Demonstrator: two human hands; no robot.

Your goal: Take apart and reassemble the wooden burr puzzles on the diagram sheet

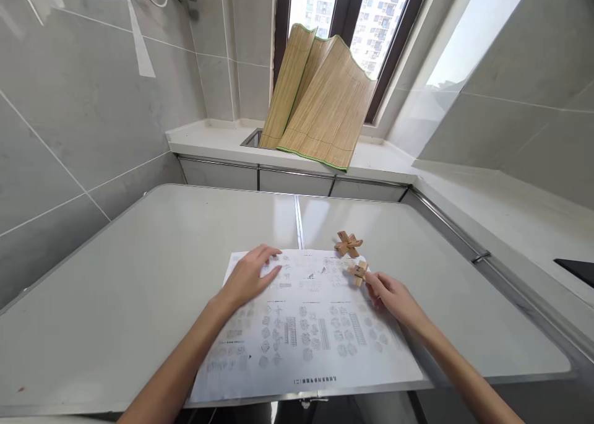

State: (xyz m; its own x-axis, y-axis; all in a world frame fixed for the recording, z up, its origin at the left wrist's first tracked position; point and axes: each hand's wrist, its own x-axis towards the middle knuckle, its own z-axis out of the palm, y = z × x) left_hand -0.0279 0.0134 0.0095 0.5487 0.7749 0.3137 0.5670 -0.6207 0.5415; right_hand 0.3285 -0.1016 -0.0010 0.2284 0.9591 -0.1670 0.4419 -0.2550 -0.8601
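At far right of the paper sheet, right hand pinches 1 wooden puzzle; I judge it light, stiff, best held by opposing bar ends. Left hand loosely spread.

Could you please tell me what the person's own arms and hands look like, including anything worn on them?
The left hand and right hand are both bare, without gloves; no ring, watch or bracelet can be made out. The slim forearms are uncovered as far as they show, with no sleeves in view. The nails are too small to describe.
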